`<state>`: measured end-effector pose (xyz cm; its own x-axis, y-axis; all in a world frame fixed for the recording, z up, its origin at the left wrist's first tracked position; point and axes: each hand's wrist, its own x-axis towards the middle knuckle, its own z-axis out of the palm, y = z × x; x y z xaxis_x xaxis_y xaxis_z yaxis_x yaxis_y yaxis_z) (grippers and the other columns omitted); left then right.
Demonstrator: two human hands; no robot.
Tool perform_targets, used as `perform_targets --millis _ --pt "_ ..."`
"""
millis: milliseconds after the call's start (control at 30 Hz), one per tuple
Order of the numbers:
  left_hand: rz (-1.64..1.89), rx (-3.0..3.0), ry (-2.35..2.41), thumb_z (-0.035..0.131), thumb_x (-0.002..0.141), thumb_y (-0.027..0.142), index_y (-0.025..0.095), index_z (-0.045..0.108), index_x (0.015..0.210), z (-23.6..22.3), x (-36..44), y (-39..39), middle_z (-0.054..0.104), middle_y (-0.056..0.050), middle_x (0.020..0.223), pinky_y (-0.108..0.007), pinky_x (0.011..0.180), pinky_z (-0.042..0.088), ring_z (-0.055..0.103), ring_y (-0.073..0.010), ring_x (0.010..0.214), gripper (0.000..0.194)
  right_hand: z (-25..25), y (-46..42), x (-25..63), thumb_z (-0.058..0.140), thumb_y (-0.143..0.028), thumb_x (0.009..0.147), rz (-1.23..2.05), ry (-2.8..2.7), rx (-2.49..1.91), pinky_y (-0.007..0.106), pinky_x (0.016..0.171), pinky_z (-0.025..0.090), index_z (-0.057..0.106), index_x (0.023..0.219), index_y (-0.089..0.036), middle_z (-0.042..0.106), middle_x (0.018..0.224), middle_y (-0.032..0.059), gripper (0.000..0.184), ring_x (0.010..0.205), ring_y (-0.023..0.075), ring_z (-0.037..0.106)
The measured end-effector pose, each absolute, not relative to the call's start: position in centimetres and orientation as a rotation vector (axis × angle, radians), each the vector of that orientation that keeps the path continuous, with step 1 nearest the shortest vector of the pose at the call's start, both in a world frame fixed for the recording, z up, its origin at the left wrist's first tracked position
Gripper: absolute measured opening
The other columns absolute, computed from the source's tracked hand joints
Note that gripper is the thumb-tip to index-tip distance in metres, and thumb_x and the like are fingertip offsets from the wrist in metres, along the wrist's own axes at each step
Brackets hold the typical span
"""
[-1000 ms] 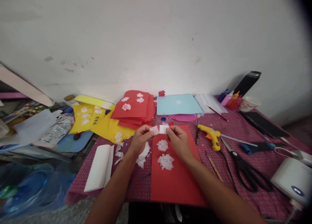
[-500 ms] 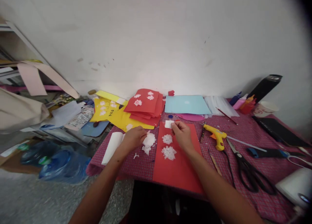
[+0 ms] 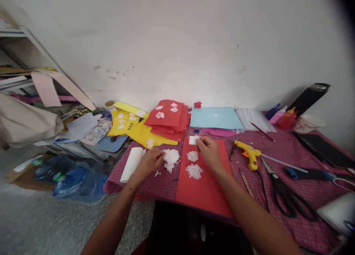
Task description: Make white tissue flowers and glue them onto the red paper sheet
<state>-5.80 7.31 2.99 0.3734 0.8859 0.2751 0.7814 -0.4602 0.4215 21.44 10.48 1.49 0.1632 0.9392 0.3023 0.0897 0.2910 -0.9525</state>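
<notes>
On the table a long red card (image 3: 205,194) carries two ruffled white paper flowers (image 3: 194,171), one above the other. At the card's top end is a small white square (image 3: 193,140). My right hand (image 3: 209,151) is closed in a pinch, its fingertips at the square's right edge; whether they grip it is hard to see. Left of the card lies a pile of thin white paper pieces (image 3: 171,157). My left hand (image 3: 149,161) pinches at the pile's left edge, and what its fingers hold is too small to name. Beside that hand lies a white paper roll (image 3: 131,165).
Right of the card lie a yellow glue gun (image 3: 251,153), black scissors (image 3: 288,195) and a pencil (image 3: 262,131). Behind are stacked red cards (image 3: 166,116), yellow cards (image 3: 141,133) and a light blue sheet (image 3: 216,118) near the wall. A black bottle (image 3: 310,99) leans at right.
My left hand has drawn slightly left and down from the top of the white paper pile. My right hand stays at the white square. The view has shifted slightly.
</notes>
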Motion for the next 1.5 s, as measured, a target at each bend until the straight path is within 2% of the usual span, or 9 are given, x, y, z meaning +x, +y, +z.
perform_targets --millis 233,400,500,600,667,933,1133,1333,1500 --pt "0.649 2.398 1.405 0.053 0.093 0.028 0.019 0.069 0.078 5.2 -4.4 9.8 0.065 -0.003 0.075 -0.029 0.067 0.039 0.057 -0.0173 0.071 0.024 1.4 10.6 21.5 0.058 -0.034 0.087 0.827 -1.262 -1.122 0.028 0.057 0.036 0.052 0.064 -0.021 0.052 0.057 -0.0041 0.028 0.056 0.0136 0.047" --pt "0.541 2.593 1.462 0.052 0.095 0.025 0.018 0.071 0.083 4.9 -3.5 10.6 0.065 -0.008 0.082 -0.032 0.075 0.043 0.058 -0.0213 0.080 0.024 1.2 10.7 21.6 0.058 -0.035 0.087 0.826 -1.274 -1.127 0.027 0.056 0.035 0.052 0.064 -0.021 0.051 0.057 -0.0043 0.028 0.055 0.0133 0.046" --pt "0.409 2.614 1.416 0.058 0.091 0.020 0.019 0.073 0.099 4.3 -3.4 10.0 0.066 -0.009 0.094 -0.035 0.084 0.046 0.060 -0.0235 0.092 0.018 1.3 10.7 21.6 0.058 -0.035 0.087 0.830 -1.265 -1.138 0.027 0.056 0.035 0.052 0.064 -0.021 0.051 0.056 -0.0043 0.028 0.055 0.0134 0.045" --pt "0.392 2.563 1.336 0.067 0.082 0.016 0.022 0.066 0.124 4.0 -3.8 9.5 0.065 -0.010 0.114 -0.039 0.095 0.047 0.058 -0.0251 0.108 0.043 1.4 10.7 21.6 0.059 -0.036 0.086 0.836 -1.261 -1.141 0.027 0.056 0.035 0.051 0.062 -0.022 0.050 0.055 -0.0045 0.029 0.054 0.0134 0.045" --pt "0.423 2.521 1.311 0.066 0.080 0.014 0.022 0.062 0.129 4.1 -4.3 9.4 0.065 -0.010 0.119 -0.041 0.098 0.046 0.057 -0.0251 0.111 0.051 1.4 10.7 21.6 0.059 -0.037 0.086 0.846 -1.264 -1.133 0.027 0.055 0.035 0.051 0.063 -0.022 0.049 0.055 -0.0047 0.029 0.054 0.0133 0.044" --pt "0.838 2.204 1.511 0.053 0.091 0.023 0.019 0.069 0.105 4.9 -6.5 7.2 0.071 -0.006 0.099 -0.034 0.085 0.050 0.065 -0.0208 0.091 0.022 1.4 10.7 21.6 0.058 -0.034 0.086 0.831 -1.271 -1.135 0.028 0.055 0.034 0.050 0.062 -0.022 0.049 0.056 -0.0044 0.028 0.054 0.0131 0.044" --pt "0.841 1.885 1.572 0.046 0.097 0.031 0.020 0.065 0.110 3.0 -9.1 1.6 0.069 -0.003 0.088 -0.029 0.064 0.050 0.063 -0.0159 0.066 0.026 1.3 10.7 21.7 0.058 -0.034 0.086 0.837 -1.269 -1.153 0.028 0.054 0.033 0.050 0.062 -0.022 0.048 0.056 -0.0046 0.028 0.053 0.0128 0.043" --pt "0.686 2.257 1.590 0.044 0.098 0.027 0.020 0.065 0.113 1.3 -9.1 0.2 0.067 -0.008 0.100 -0.036 0.088 0.051 0.063 -0.0222 0.097 0.026 1.4 10.6 21.6 0.058 -0.032 0.086 0.827 -1.293 -1.143 0.028 0.055 0.034 0.049 0.061 -0.022 0.049 0.055 -0.0041 0.029 0.053 0.0129 0.044" --pt "0.248 2.426 1.666 0.046 0.098 0.027 0.019 0.068 0.097 0.5 -7.5 1.1 0.065 -0.010 0.097 -0.036 0.087 0.050 0.062 -0.0229 0.093 0.024 1.7 10.5 21.7 0.058 -0.035 0.086 0.823 -1.292 -1.167 0.027 0.055 0.033 0.049 0.061 -0.021 0.049 0.056 -0.0041 0.030 0.054 0.0124 0.042"
